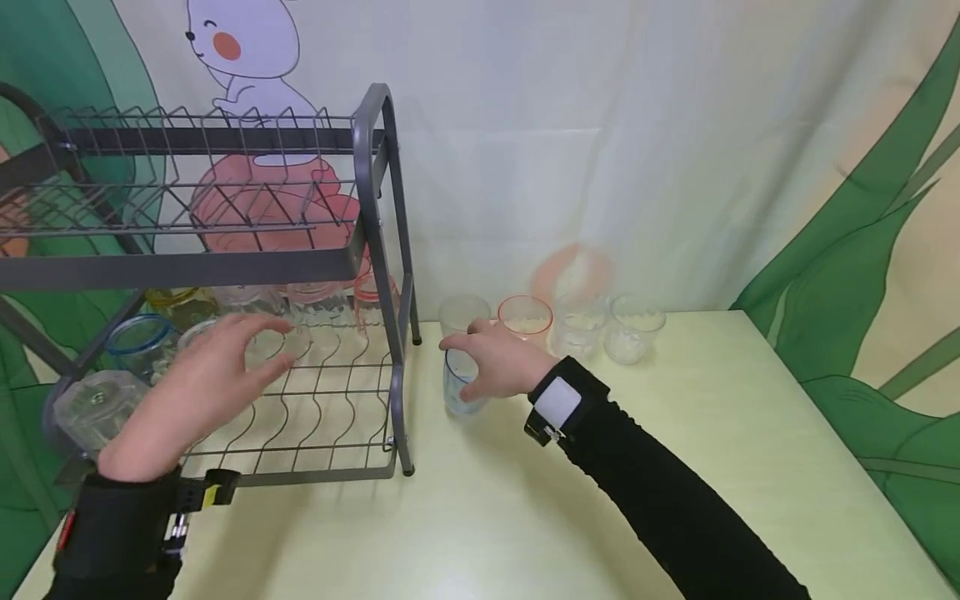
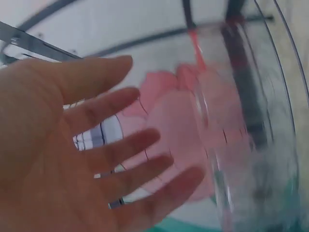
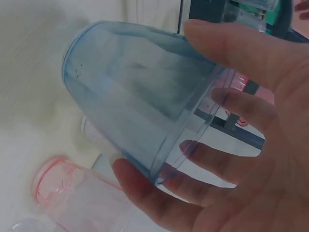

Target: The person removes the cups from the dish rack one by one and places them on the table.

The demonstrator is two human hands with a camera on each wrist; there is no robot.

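My right hand [image 1: 506,360] is at a clear blue-tinted drinking glass [image 1: 454,387] on the table, just right of the rack. In the right wrist view the thumb and fingers curl round the rim end of this glass [image 3: 135,82]. My left hand [image 1: 198,379] hovers over the lower shelf of the dark wire dish rack [image 1: 180,271], fingers spread and apart from the thumb. A clear glass [image 1: 300,343] stands right by its fingertips. The left wrist view shows the palm with nothing in it and blurred clear glasses [image 2: 251,145] beside the fingers.
Beyond my right hand stand a red-rimmed glass [image 1: 525,318], two clear glasses [image 1: 633,337] and a frosted glass [image 1: 463,312], near a printed curtain [image 1: 675,167]. On the lower shelf are several more glasses, including a blue-rimmed glass [image 1: 142,346] and a yellow glass [image 1: 183,307].
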